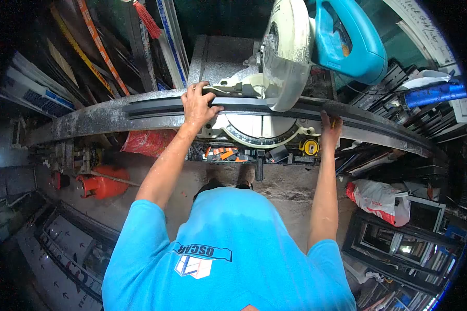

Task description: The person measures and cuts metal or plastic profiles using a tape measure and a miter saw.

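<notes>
A long dark grey metal profile (244, 106) lies across the bed of a miter saw (290, 36), reaching well out to both sides. Left of the blade guard (286, 78), my left hand (196, 106) grips the profile, fingers over its far edge and thumb at the near side. On the other side of the guard, my right hand (330, 128) holds the profile from its near edge; part of its fingers is hidden. The saw's teal handle (368, 52) is raised above the bench, and neither hand touches it. A yellow tape measure (310, 147) sits just left of my right hand.
Long strips and profiles (96, 46) lean behind the bench at left, with more stacked at right. An orange gas cylinder (104, 181) lies on the floor to the left. A plastic bag (379, 199) and dark window frames (399, 238) are at the right.
</notes>
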A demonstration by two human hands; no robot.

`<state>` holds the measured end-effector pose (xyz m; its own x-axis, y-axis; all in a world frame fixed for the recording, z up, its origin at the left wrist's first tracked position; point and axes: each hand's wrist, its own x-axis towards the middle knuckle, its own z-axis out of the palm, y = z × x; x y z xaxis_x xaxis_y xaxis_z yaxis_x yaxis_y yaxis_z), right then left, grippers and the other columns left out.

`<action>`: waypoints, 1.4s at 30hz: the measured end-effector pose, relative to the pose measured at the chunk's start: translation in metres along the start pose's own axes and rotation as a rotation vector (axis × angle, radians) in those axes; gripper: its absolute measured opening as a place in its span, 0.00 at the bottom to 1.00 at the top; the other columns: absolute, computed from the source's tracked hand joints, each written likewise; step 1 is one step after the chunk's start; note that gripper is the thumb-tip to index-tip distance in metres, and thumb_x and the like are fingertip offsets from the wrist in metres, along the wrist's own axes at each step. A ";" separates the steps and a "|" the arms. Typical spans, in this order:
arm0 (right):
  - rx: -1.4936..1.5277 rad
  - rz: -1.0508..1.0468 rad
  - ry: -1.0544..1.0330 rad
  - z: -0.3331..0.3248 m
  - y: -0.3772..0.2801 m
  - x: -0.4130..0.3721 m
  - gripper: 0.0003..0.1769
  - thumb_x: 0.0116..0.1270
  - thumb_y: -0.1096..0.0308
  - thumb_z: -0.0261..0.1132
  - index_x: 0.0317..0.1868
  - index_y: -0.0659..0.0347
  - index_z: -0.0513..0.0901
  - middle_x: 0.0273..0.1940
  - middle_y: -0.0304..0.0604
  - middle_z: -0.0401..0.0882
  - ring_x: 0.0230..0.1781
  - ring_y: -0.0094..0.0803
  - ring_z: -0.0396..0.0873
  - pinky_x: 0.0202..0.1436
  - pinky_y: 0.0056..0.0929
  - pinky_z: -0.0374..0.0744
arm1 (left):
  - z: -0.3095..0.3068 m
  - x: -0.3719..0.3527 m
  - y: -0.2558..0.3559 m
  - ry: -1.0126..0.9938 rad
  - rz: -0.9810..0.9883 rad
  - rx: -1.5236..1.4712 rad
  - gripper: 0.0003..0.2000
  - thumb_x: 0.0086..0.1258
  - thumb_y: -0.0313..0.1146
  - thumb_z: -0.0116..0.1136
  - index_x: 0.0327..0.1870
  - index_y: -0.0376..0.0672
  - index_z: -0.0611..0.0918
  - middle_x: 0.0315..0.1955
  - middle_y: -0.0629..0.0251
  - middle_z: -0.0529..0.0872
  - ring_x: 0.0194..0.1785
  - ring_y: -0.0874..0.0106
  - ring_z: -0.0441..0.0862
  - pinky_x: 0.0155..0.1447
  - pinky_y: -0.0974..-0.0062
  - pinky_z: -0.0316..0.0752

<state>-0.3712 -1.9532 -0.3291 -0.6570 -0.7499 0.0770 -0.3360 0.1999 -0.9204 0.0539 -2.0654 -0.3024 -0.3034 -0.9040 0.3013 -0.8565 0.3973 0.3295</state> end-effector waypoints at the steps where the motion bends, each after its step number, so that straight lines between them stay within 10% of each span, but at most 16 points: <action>1: -0.019 -0.007 0.032 0.002 -0.010 -0.007 0.37 0.65 0.50 0.74 0.61 0.73 0.74 0.58 0.53 0.77 0.59 0.41 0.74 0.64 0.34 0.71 | 0.001 0.001 0.001 -0.012 -0.004 0.000 0.19 0.45 0.46 0.82 0.38 0.49 0.92 0.66 0.62 0.76 0.71 0.55 0.66 0.68 0.47 0.61; 10: 0.013 0.054 -0.002 -0.004 -0.015 -0.007 0.42 0.66 0.52 0.73 0.70 0.74 0.70 0.68 0.60 0.74 0.68 0.47 0.71 0.74 0.35 0.64 | -0.020 0.009 0.018 -0.062 0.053 0.174 0.18 0.47 0.47 0.80 0.39 0.52 0.92 0.64 0.60 0.78 0.76 0.51 0.61 0.76 0.30 0.50; 15: -0.020 -0.194 -0.148 -0.060 -0.043 0.029 0.29 0.73 0.55 0.66 0.65 0.69 0.76 0.60 0.51 0.82 0.63 0.40 0.77 0.68 0.34 0.71 | -0.002 0.020 -0.013 -0.114 0.239 0.015 0.19 0.46 0.47 0.80 0.38 0.48 0.92 0.60 0.63 0.81 0.65 0.56 0.73 0.68 0.47 0.68; 17: 0.369 -0.470 -0.086 -0.069 -0.123 0.029 0.17 0.77 0.54 0.64 0.49 0.61 0.84 0.41 0.36 0.83 0.39 0.23 0.76 0.46 0.24 0.72 | 0.000 0.017 -0.013 -0.087 0.231 -0.008 0.19 0.46 0.46 0.80 0.38 0.47 0.92 0.58 0.65 0.82 0.60 0.59 0.75 0.60 0.55 0.74; 21: 0.213 -0.300 -0.026 -0.065 -0.334 0.000 0.27 0.82 0.51 0.51 0.66 0.65 0.75 0.61 0.53 0.83 0.59 0.38 0.82 0.59 0.34 0.78 | -0.004 0.014 -0.005 -0.010 0.231 -0.012 0.19 0.43 0.47 0.81 0.34 0.46 0.91 0.47 0.62 0.82 0.54 0.58 0.76 0.52 0.59 0.75; 25: 0.034 -0.253 -0.320 -0.040 -0.402 0.047 0.30 0.81 0.49 0.55 0.68 0.65 0.76 0.63 0.52 0.80 0.61 0.34 0.79 0.67 0.35 0.75 | -0.002 0.011 -0.002 0.026 0.195 -0.020 0.19 0.43 0.48 0.81 0.35 0.49 0.91 0.47 0.63 0.82 0.55 0.58 0.75 0.53 0.56 0.74; 27: -0.265 -0.297 -0.348 -0.011 -0.429 0.036 0.18 0.77 0.55 0.59 0.44 0.59 0.90 0.35 0.41 0.89 0.32 0.28 0.84 0.39 0.33 0.82 | 0.005 0.010 -0.003 0.043 0.193 -0.037 0.20 0.43 0.48 0.81 0.36 0.50 0.91 0.50 0.63 0.81 0.57 0.58 0.75 0.55 0.54 0.73; 35: -0.905 -0.620 -0.166 -0.003 -0.440 -0.009 0.26 0.73 0.46 0.60 0.38 0.64 0.89 0.33 0.47 0.89 0.30 0.38 0.83 0.39 0.36 0.80 | 0.005 0.005 -0.003 0.007 0.167 0.004 0.22 0.45 0.50 0.81 0.40 0.50 0.91 0.57 0.62 0.79 0.62 0.58 0.72 0.59 0.55 0.71; 42: -0.287 -0.318 -0.289 -0.015 -0.343 -0.044 0.25 0.76 0.52 0.64 0.53 0.70 0.76 0.33 0.43 0.81 0.26 0.29 0.83 0.29 0.27 0.83 | 0.008 0.002 -0.003 0.087 0.172 0.027 0.20 0.45 0.51 0.80 0.38 0.52 0.91 0.49 0.66 0.78 0.58 0.62 0.72 0.57 0.56 0.71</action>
<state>-0.2376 -1.9795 -0.0115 -0.2923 -0.9373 0.1899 -0.6872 0.0678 -0.7233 0.0528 -2.0691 -0.3096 -0.4105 -0.8055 0.4275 -0.8063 0.5395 0.2424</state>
